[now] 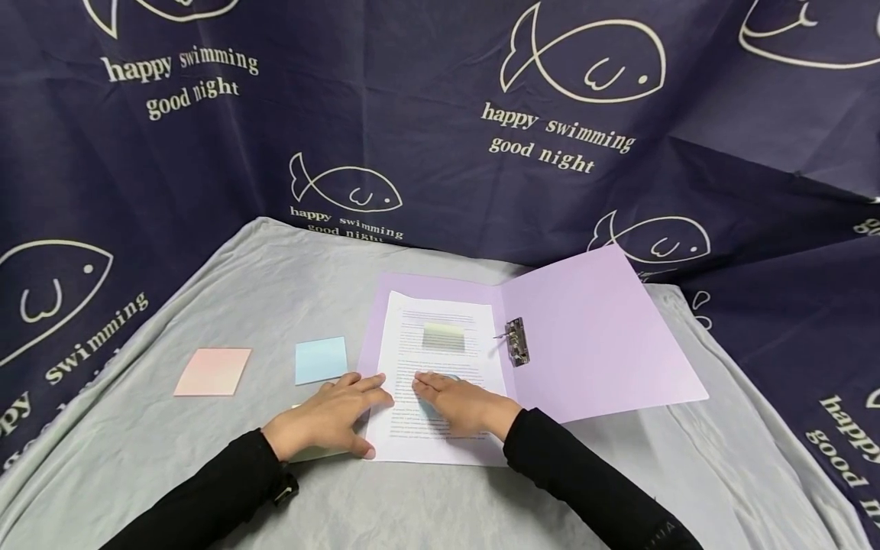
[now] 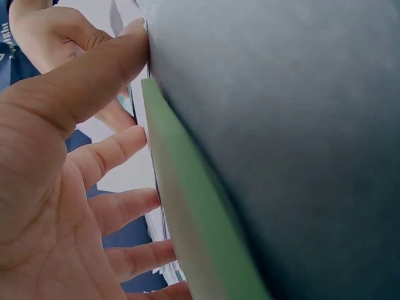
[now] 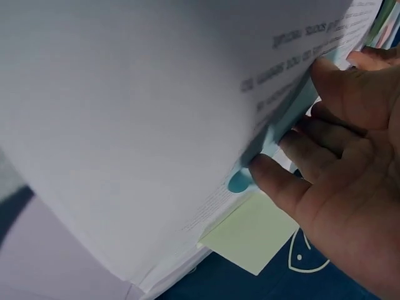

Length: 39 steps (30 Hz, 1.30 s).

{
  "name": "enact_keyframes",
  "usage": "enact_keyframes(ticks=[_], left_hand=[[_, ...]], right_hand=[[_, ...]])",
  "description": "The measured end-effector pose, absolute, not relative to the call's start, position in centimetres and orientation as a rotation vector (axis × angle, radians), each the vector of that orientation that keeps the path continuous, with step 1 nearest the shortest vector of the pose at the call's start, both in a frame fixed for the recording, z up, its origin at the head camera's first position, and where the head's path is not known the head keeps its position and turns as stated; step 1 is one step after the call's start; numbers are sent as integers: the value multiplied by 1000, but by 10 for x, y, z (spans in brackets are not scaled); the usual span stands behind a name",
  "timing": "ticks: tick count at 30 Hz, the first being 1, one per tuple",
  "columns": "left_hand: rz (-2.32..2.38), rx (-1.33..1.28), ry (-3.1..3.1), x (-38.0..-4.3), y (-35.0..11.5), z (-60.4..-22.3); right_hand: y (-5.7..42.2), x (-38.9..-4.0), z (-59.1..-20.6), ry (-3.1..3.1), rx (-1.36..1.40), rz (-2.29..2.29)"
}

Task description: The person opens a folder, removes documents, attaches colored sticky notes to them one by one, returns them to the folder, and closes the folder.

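Printed sheets (image 1: 412, 451) lie on the left side of an open purple folder (image 1: 591, 336). My right hand (image 1: 461, 405) presses its fairly straight fingers on a blue sticky note (image 3: 239, 181) on the top sheet, hiding most of it in the head view. A pale yellow sticky note (image 1: 443, 338) lies higher on that sheet. At the sheets' left edge, my left hand (image 1: 330, 416) rests spread, thumb and fingertips touching the paper. Below that hand is a green sticky pad (image 2: 181, 187), mostly covered in the head view.
The folder's metal clip (image 1: 517, 341) sticks up near the fold, and its right cover stands tilted off the grey cloth (image 1: 440, 504). A blue sticky pad (image 1: 321, 360) and a pink one (image 1: 213, 372) lie left of the folder. A dark fish-print curtain (image 1: 440, 114) hangs behind.
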<state>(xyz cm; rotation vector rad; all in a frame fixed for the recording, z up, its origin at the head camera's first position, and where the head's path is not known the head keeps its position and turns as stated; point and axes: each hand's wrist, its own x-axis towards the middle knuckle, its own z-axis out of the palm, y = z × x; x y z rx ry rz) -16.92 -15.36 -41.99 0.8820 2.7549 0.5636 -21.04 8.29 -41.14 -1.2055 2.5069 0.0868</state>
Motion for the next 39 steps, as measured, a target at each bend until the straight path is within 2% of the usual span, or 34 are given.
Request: enact_keyframes(ticks=[14, 30, 39], left_hand=[[522, 873, 2754, -170, -153, -419], [529, 879, 2764, -170, -153, -417], [535, 890, 2758, -171, -153, -419]], right_hand=[[95, -215, -414, 2519, -1217, -94], [148, -218, -419, 2544, -1186, -323], [158, -217, -421, 2543, -1244, -361]])
